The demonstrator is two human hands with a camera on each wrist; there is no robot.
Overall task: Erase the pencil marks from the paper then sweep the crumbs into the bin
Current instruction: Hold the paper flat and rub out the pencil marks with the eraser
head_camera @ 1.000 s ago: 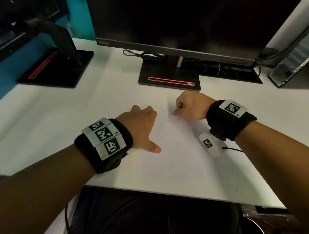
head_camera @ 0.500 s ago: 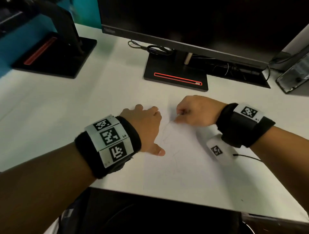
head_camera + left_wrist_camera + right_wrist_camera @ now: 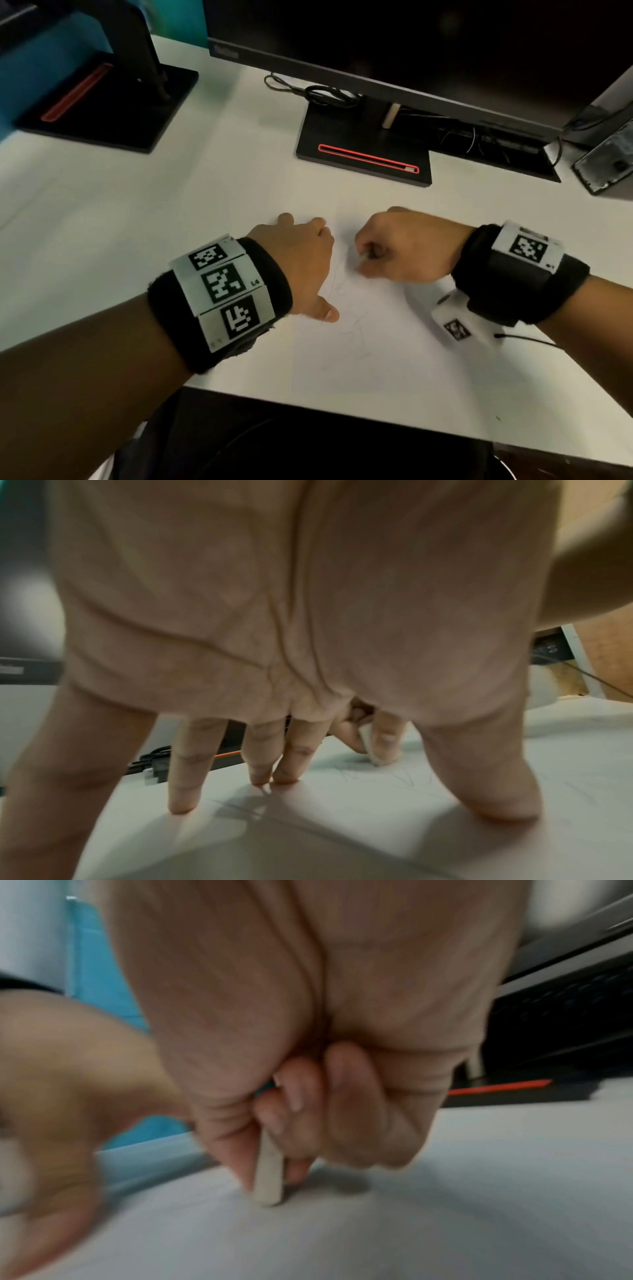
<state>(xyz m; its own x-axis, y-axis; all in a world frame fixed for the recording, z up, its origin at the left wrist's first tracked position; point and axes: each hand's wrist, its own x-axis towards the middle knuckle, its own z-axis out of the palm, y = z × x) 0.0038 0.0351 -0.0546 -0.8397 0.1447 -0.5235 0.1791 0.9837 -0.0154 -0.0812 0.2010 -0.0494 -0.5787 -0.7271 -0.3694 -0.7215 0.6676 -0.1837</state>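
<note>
- Paper (image 3: 394, 349) lies on the table (image 3: 102, 240), at its near edge.
- Left hand (image 3: 294, 263) rests on the paper's left part; right hand (image 3: 404, 246) right of it.
- Eraser (image 3: 375, 746) in the right hand touches the paper.
- Monitor stand (image 3: 363, 154) sits behind the hands.

A white surface (image 3: 137, 212) carries a dark monitor (image 3: 411, 41) at twelve o'clock, on a black base (image 3: 363, 161) with a red strip. A coiled black cable (image 3: 322, 94) lies just behind that base. At ten o'clock stands a second black base (image 3: 113, 102), also with a red strip. At two o'clock a dark device (image 3: 606, 164) lies tilted.
</note>
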